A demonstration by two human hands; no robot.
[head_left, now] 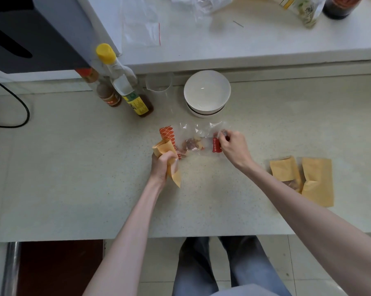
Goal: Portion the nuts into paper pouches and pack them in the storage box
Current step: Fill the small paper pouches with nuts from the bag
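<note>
A clear plastic nut bag (198, 135) with orange-red printed ends lies on the counter, a small heap of nuts (192, 144) inside it. My left hand (162, 166) is closed around a tan paper pouch (169, 159), whose open mouth points up toward the bag. My right hand (233, 147) pinches the bag's right end by its red label. Two more tan pouches (285, 169) (317, 180) lie flat on the counter at the right, the left one showing nuts at its lower edge. No storage box is in view.
Stacked white bowls (207, 92) and a clear glass (159, 82) stand behind the bag. Two sauce bottles (124, 82) (104, 88) stand at the back left. A raised shelf (244, 43) carries plastic bags and jars. A black cable (20, 103) loops at far left.
</note>
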